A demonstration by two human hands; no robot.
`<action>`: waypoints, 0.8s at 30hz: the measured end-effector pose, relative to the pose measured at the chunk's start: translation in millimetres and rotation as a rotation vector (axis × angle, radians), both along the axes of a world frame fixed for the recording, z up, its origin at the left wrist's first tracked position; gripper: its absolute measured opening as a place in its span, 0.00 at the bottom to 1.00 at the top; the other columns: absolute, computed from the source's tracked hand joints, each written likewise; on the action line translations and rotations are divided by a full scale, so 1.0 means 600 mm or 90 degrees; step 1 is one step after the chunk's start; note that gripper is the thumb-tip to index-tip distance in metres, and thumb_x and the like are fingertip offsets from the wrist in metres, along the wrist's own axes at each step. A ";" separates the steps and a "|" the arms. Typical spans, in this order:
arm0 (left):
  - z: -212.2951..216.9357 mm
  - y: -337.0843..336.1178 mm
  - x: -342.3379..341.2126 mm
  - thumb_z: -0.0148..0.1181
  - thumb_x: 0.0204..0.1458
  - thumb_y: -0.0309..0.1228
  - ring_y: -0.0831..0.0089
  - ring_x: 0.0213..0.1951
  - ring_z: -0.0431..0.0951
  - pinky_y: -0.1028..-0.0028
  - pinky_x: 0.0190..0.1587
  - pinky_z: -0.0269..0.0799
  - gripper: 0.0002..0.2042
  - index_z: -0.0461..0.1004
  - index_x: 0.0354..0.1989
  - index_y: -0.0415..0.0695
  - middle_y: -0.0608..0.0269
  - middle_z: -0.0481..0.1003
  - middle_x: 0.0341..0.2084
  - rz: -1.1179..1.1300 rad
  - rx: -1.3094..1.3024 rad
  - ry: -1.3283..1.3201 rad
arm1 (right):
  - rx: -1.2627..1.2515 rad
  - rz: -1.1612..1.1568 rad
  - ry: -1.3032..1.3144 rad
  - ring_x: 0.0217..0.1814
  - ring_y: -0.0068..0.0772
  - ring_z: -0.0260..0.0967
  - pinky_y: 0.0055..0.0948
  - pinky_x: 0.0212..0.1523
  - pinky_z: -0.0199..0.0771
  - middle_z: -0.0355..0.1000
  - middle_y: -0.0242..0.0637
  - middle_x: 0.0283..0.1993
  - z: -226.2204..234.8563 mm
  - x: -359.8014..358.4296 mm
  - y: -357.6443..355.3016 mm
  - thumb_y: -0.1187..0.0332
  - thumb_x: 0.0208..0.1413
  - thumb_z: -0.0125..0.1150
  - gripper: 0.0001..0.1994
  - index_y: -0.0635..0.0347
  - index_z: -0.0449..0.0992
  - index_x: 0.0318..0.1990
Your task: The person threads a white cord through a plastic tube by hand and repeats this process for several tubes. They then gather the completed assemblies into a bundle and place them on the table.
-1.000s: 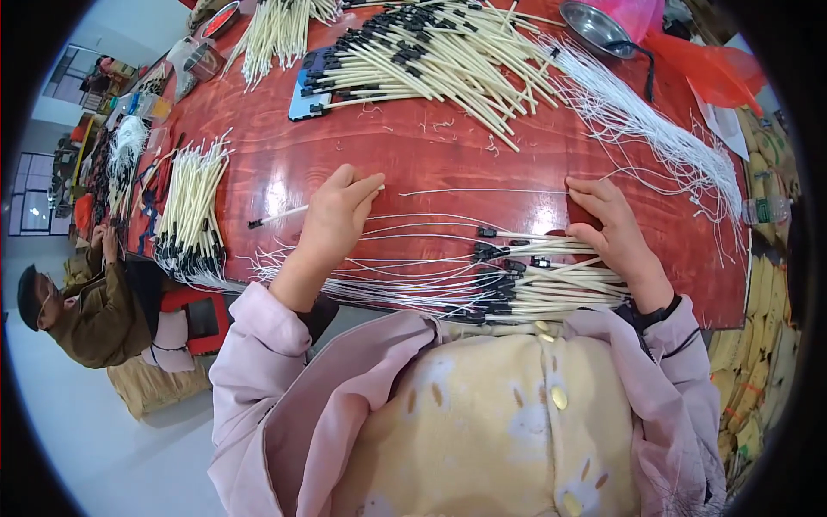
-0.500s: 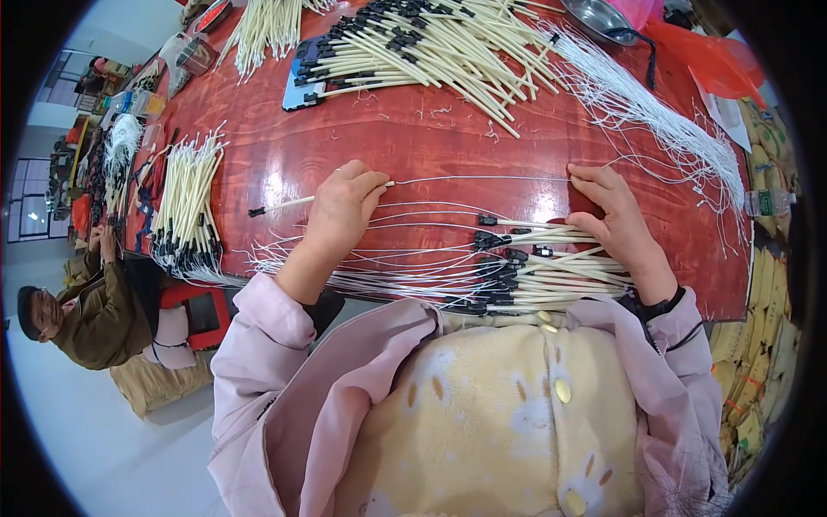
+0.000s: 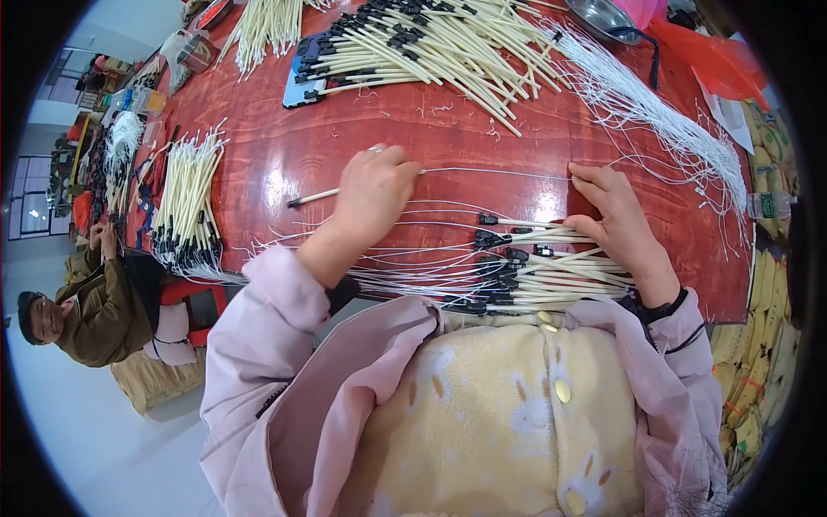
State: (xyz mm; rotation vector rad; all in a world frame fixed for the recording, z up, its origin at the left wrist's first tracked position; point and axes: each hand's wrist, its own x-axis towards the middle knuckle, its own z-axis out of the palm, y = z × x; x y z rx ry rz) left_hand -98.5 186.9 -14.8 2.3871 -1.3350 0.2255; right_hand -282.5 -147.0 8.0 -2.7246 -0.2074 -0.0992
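Note:
My left hand [image 3: 379, 189] is closed round a cream stick [image 3: 320, 197]; its black-tipped end sticks out to the left of the fist. From the stick's other end a thin white string [image 3: 491, 171] runs right, above the table, to the fingertips of my right hand [image 3: 610, 202]. That hand rests with its fingers stretched and the thumb apart; whether the fingers pinch the string is hidden. Below both hands lies a row of cream sticks [image 3: 568, 280] with black clips [image 3: 495, 269], their white strings [image 3: 405, 277] trailing left.
A large heap of cream sticks [image 3: 448, 52] covers the far side of the red table [image 3: 284, 129]. White strings [image 3: 672, 121] lie at the right, near a metal bowl [image 3: 599, 19]. A bundle of sticks [image 3: 188, 189] stands left. Beyond, a person [image 3: 103, 310] sits beside the table.
My left hand has moved right with the stick, toward my right hand, and the span of string between them is shorter. My right hand has stayed in place.

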 end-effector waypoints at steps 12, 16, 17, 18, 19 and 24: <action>0.022 -0.209 -0.088 0.62 0.50 0.32 0.57 0.43 0.81 0.58 0.45 0.74 0.10 0.79 0.41 0.44 0.56 0.78 0.36 -0.098 0.090 -0.035 | -0.013 0.090 -0.051 0.65 0.51 0.62 0.45 0.67 0.61 0.65 0.47 0.69 -0.015 0.045 0.031 0.53 0.53 0.68 0.35 0.70 0.70 0.62; 0.085 -0.096 -0.069 0.70 0.49 0.34 0.51 0.44 0.78 0.55 0.48 0.73 0.19 0.75 0.48 0.40 0.51 0.76 0.40 0.016 0.005 0.028 | 0.000 0.061 -0.100 0.65 0.53 0.62 0.45 0.68 0.61 0.64 0.48 0.69 -0.019 0.047 0.005 0.56 0.53 0.69 0.33 0.68 0.70 0.62; 0.086 -0.068 -0.060 0.70 0.49 0.34 0.50 0.44 0.78 0.54 0.47 0.73 0.19 0.75 0.48 0.40 0.50 0.76 0.41 0.081 0.009 0.033 | 0.012 0.052 -0.076 0.65 0.53 0.62 0.45 0.68 0.60 0.64 0.48 0.68 -0.014 0.051 0.006 0.58 0.54 0.69 0.32 0.67 0.70 0.63; 0.087 -0.042 -0.053 0.71 0.50 0.35 0.48 0.45 0.77 0.54 0.47 0.73 0.20 0.74 0.48 0.39 0.49 0.75 0.42 0.149 0.012 0.037 | 0.024 0.046 -0.054 0.66 0.54 0.62 0.44 0.69 0.60 0.64 0.48 0.68 -0.010 0.057 0.012 0.60 0.55 0.69 0.30 0.66 0.70 0.63; 0.082 -0.024 -0.049 0.71 0.50 0.35 0.48 0.45 0.77 0.54 0.47 0.73 0.20 0.74 0.48 0.39 0.49 0.75 0.42 0.153 0.013 0.036 | 0.025 0.050 -0.055 0.66 0.54 0.62 0.44 0.69 0.60 0.64 0.48 0.68 -0.011 0.064 0.018 0.60 0.55 0.69 0.30 0.66 0.70 0.63; 0.026 0.008 -0.014 0.66 0.54 0.35 0.52 0.41 0.79 0.57 0.43 0.75 0.11 0.75 0.38 0.42 0.51 0.77 0.33 0.233 0.134 0.047 | -0.039 0.118 -0.109 0.56 0.47 0.66 0.42 0.58 0.65 0.72 0.40 0.53 -0.027 0.122 0.042 0.67 0.51 0.69 0.18 0.61 0.75 0.48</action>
